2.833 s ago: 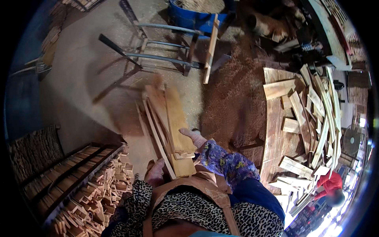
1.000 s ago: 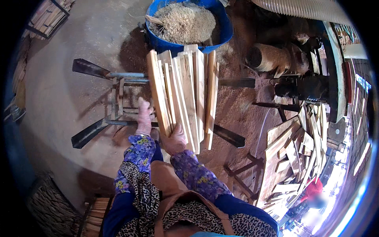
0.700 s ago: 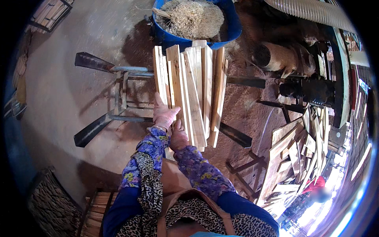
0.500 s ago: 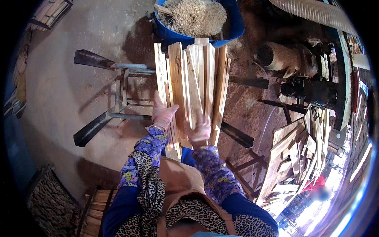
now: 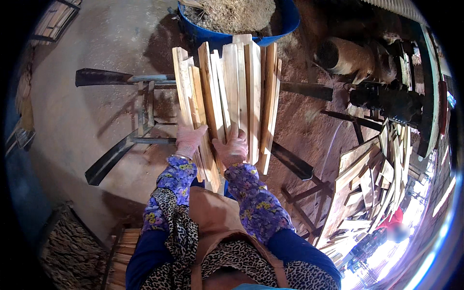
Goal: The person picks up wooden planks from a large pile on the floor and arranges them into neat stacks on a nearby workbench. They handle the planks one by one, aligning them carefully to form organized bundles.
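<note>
Pressing left hand (image 5: 189, 140) and right hand (image 5: 233, 150), each grip spread flat, against bundle of pale thin wooden slats (image 5: 227, 96), lying over grey metal frame stand (image 5: 145, 116) beside blue sawdust-filled tub (image 5: 237, 24).

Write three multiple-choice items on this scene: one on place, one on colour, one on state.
1. Where is the tub of sawdust?
A. beyond the slats' far ends
B. behind the person
C. on the metal frame

2. What colour is the tub?
A. red
B. blue
C. white

3. How do the hands meet the slats?
A. both lie on them
B. one only
C. neither

Key: 1 A, it sits past the slat tips; 2 B, its rim is blue; 3 A, left hand and right hand both rest on the wood.
</note>
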Available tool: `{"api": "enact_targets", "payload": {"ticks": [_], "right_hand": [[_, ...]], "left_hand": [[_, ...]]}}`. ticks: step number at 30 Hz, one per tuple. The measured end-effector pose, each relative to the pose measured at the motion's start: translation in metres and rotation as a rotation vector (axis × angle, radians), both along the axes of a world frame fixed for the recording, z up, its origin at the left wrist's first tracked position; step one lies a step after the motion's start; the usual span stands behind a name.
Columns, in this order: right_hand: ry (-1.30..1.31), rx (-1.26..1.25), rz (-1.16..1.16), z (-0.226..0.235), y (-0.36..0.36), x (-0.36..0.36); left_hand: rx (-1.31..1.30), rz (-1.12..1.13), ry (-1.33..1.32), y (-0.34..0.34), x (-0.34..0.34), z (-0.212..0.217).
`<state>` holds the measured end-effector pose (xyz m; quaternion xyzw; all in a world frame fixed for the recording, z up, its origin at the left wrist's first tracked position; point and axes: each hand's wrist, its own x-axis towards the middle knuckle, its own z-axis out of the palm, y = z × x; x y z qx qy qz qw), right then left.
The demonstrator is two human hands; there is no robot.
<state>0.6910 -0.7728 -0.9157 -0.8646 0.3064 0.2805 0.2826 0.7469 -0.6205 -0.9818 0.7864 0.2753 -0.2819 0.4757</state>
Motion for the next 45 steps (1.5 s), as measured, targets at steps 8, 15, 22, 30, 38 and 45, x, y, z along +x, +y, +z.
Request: {"api": "enact_targets", "payload": {"ticks": [8,15,22,30,38,45], "right_hand": [[-0.133,0.029,0.02,-0.036,-0.001,-0.018],[-0.155,0.112,-0.047,-0.054,-0.008,-0.023],[-0.087,0.12,-0.076,-0.038,-0.001,-0.011],[-0.287,0.059,0.083,-0.065,0.023,-0.03],[-0.241,0.223,0.153,-0.069,0.013,-0.026],[-0.269,-0.04,0.076,-0.054,-0.027,-0.015]], "left_hand": [[-0.377,0.102,-0.302,0.064,-0.03,-0.098],[-0.352,0.086,-0.291,0.063,-0.02,-0.086],[0.095,-0.004,-0.11,0.004,0.029,-0.016],[0.308,-0.201,-0.016,-0.015,0.047,0.016],[0.671,-0.401,-0.039,-0.054,0.033,0.023],[0.611,-0.374,-0.033,-0.059,0.036,0.028]]}}
